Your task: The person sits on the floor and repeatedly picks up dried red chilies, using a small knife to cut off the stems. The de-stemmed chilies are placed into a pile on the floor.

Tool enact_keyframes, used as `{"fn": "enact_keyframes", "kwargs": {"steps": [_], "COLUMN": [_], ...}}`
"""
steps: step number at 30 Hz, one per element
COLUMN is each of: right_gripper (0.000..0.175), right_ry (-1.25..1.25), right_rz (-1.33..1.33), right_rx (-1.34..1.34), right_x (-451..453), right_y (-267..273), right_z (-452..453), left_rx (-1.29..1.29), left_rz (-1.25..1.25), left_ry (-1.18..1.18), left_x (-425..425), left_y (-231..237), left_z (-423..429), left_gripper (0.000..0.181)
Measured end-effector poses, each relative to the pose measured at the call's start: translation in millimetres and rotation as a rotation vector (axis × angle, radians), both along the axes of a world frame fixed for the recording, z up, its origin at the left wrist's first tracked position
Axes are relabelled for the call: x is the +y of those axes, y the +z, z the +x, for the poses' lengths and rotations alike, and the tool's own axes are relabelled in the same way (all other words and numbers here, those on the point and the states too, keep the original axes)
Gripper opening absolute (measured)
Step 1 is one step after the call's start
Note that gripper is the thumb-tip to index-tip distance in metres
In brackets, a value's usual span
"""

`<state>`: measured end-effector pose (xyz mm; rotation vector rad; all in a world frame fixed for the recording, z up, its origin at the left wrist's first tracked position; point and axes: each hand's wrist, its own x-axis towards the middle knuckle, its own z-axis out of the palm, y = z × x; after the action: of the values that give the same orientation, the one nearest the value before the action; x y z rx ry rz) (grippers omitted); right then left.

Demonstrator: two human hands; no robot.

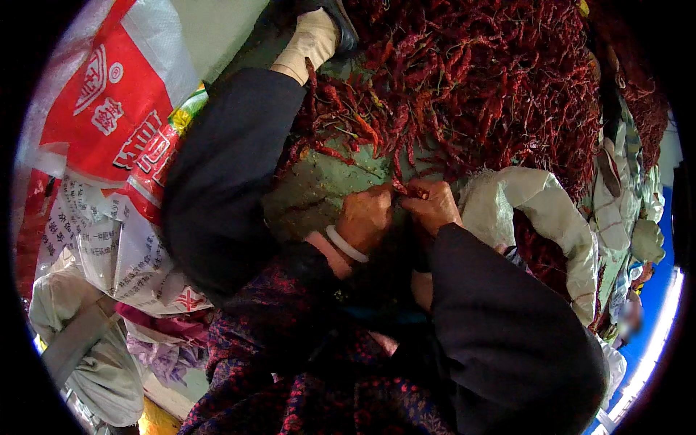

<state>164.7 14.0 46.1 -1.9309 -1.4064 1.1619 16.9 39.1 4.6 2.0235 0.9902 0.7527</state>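
A dried red chili pepper (399, 187) runs between my two hands, low in front of my lap. My right hand (432, 206) is closed around its lower part, with dark red skin showing at the thumb and forefinger. My left hand (364, 217), with a pale bangle (346, 246) at the wrist, is curled just beside it; whether its fingers grip a stem is hidden. Beyond the hands a large heap of dried red chilies (489, 81) spreads over the floor, and looser ones lie at its near left edge.
An open white woven sack (544, 190) with red chilies inside stands at my right. Printed red and white plastic sacks (136, 92) lie at the left. My shod foot (340, 27) rests beside the heap. A person in light trousers (103, 375) is at the lower left.
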Motion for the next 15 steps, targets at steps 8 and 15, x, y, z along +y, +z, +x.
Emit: {"fn": "enact_keyframes", "kwargs": {"steps": [8, 15], "right_gripper": [0.019, 0.014], "right_ry": [0.053, -0.227], "right_rz": [-0.44, -0.148], "right_rx": [0.627, 0.717], "right_x": [-9.8, 17.3], "right_y": [29.8, 11.5], "right_z": [-10.2, 80.5], "left_rx": [-0.193, 0.067], "left_rz": [-0.356, -0.094], "left_ry": [-0.055, -0.636], "left_x": [26.2, -34.5], "left_y": [-15.0, -35.3], "left_z": [-15.8, -9.3], "left_gripper": [0.011, 0.024]}}
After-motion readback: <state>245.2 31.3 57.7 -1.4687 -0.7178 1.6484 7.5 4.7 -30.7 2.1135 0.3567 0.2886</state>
